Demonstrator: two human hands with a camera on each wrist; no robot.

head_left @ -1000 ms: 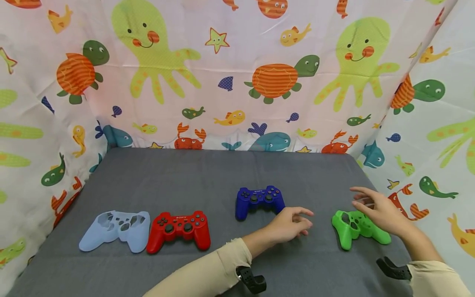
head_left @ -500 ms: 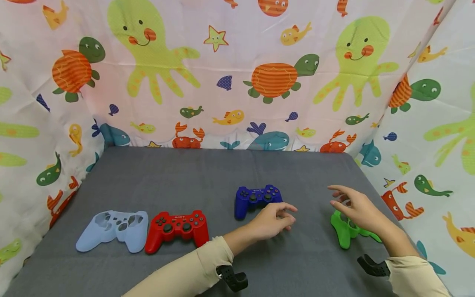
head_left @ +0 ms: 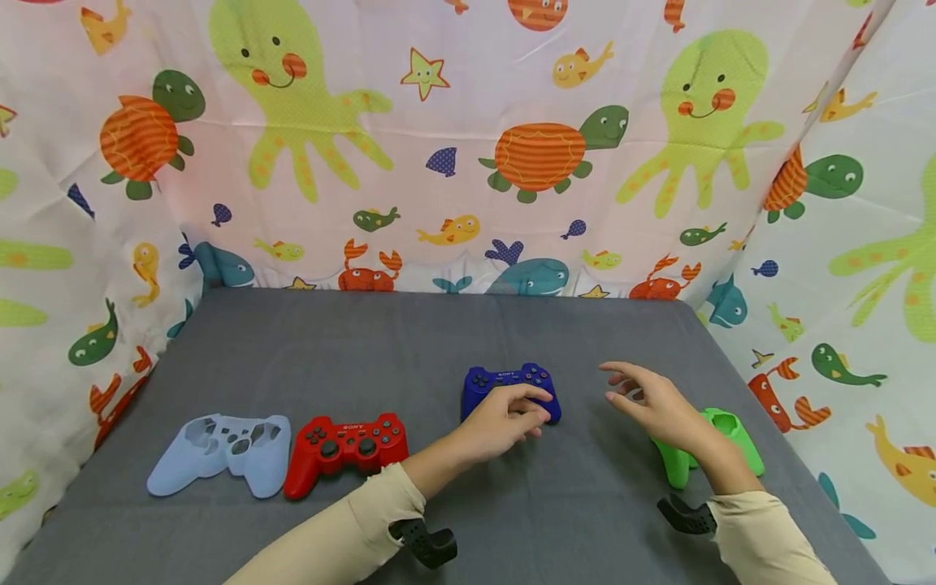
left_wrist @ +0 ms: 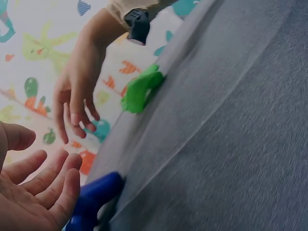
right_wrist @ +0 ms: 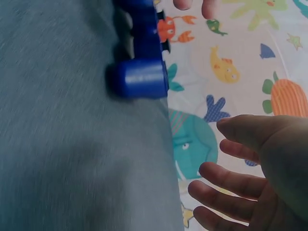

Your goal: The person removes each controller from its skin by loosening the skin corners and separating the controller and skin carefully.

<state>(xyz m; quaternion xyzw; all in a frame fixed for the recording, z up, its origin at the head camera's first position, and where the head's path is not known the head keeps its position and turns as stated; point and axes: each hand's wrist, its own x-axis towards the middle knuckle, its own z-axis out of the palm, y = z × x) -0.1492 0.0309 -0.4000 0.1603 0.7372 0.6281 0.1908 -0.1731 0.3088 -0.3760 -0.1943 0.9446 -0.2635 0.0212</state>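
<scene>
A blue game controller (head_left: 541,380) lies on the grey table, partly covered by my left hand (head_left: 497,421) in the head view. That hand holds nothing; its fingers are loosely bent. My right hand (head_left: 654,402) hovers to the right of the blue controller, fingers relaxed and nothing in them. Behind the right wrist a green silicone controller cover (head_left: 734,431) rests on the table, partly hidden. In the left wrist view the blue controller (left_wrist: 98,195) shows beyond my left fingertips. From the right wrist, the blue controller (right_wrist: 142,79) appears ahead of my right hand (right_wrist: 240,178).
A red game controller (head_left: 351,451) and a light blue silicone controller cover (head_left: 219,451) lie side by side at the left of the grey table (head_left: 366,333). A curtain (head_left: 453,106) printed with sea animals surrounds the table at the back and sides. Each wrist wears a black strap.
Both hands have moved left across the table. The left hand now overlaps the blue controller, and the right hand has left the green cover for the blue controller's right side.
</scene>
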